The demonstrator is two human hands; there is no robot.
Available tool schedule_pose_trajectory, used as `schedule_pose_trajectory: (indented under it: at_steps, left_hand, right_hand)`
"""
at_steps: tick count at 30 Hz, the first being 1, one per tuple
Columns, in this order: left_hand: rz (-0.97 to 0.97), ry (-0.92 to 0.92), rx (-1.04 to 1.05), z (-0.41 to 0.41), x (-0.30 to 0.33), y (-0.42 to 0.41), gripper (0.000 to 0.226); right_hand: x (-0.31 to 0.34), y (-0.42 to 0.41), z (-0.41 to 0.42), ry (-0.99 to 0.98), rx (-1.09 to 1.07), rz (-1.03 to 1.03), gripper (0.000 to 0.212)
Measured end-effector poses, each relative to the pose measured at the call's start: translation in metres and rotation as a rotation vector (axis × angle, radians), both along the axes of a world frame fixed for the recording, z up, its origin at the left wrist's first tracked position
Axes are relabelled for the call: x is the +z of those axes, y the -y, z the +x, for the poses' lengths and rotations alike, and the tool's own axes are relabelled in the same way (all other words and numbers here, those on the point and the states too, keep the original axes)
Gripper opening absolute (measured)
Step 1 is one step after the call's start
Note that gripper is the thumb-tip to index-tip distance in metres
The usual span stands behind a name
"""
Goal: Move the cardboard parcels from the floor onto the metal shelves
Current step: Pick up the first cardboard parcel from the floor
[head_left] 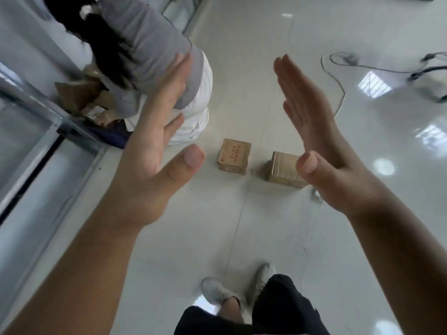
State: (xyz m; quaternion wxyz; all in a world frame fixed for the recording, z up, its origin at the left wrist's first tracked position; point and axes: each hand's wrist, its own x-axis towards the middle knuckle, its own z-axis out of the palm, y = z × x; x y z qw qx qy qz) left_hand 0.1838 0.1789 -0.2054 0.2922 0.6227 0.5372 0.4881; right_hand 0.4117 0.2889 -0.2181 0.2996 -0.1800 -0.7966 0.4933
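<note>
— Where do the parcels lie from the hands?

— Ahead and below. The printed parcel [233, 156] and the plain parcel [285, 169] stand on the pale floor [242, 238], near each other but apart, in the gap the two raised hands frame.

— And the hands themselves?

— Both spread flat, palms facing inward, holding nothing. The left hand [154, 141] and the right hand [312, 131] hang well above the floor, touching neither box.

— Which hand is nearer?

— In the view the right thumb overlaps the plain parcel's right edge, so the right hand seems better placed for it; true depth cannot be told. The printed parcel sits about midway.

— The shelves?

— The metal shelves [36, 146] run along the left, where another person [150, 56] crouches beside more cardboard [79, 95].
</note>
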Motion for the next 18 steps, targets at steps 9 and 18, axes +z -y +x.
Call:
schedule_pose_trajectory:
  at_steps: [9, 18]
  left_hand:
    - [-0.18, 0.035, -0.063, 0.055, -0.087, -0.04, 0.091]
    - [-0.266, 0.007, -0.162, 0.054, -0.171, -0.068, 0.091]
  right_hand:
    - [-0.088, -0.014, 0.064, 0.072, -0.089, -0.14, 0.103]
    - [-0.173, -0.018, 0.065, 0.147, -0.158, -0.252, 0.104]
